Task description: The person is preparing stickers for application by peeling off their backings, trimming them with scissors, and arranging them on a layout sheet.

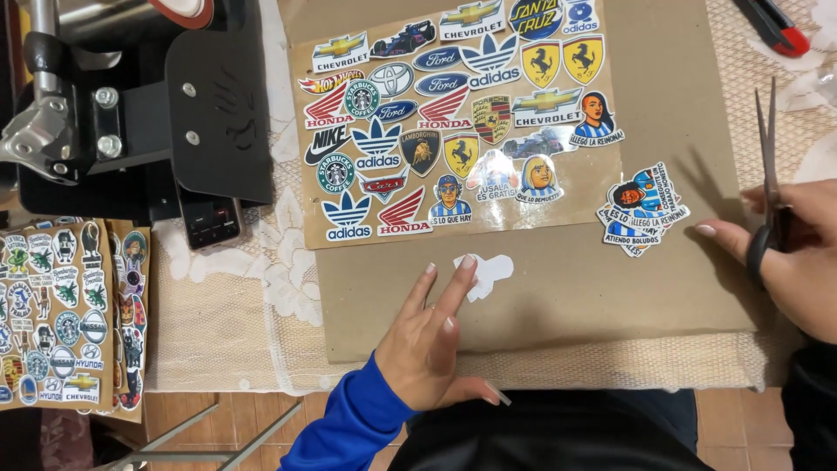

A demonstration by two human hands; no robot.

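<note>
My left hand (432,340), in a blue sleeve, lies flat with fingers spread on a brown cardboard sheet (567,296). Its fingertips touch a small white cut-out sticker (488,272) lying face down. My right hand (789,262) at the right edge grips a pair of scissors (771,174) with the blades pointing away from me. A small pile of cut stickers (643,209) lies on the cardboard just left of the right hand. Further back, a cardboard panel (453,122) is covered with several logo and figure stickers laid in rows.
A black press machine (139,105) stands at the back left on a white lace tablecloth (235,296). A second board of stickers (61,314) sits at the left edge. A red-handled tool (776,26) lies at the back right.
</note>
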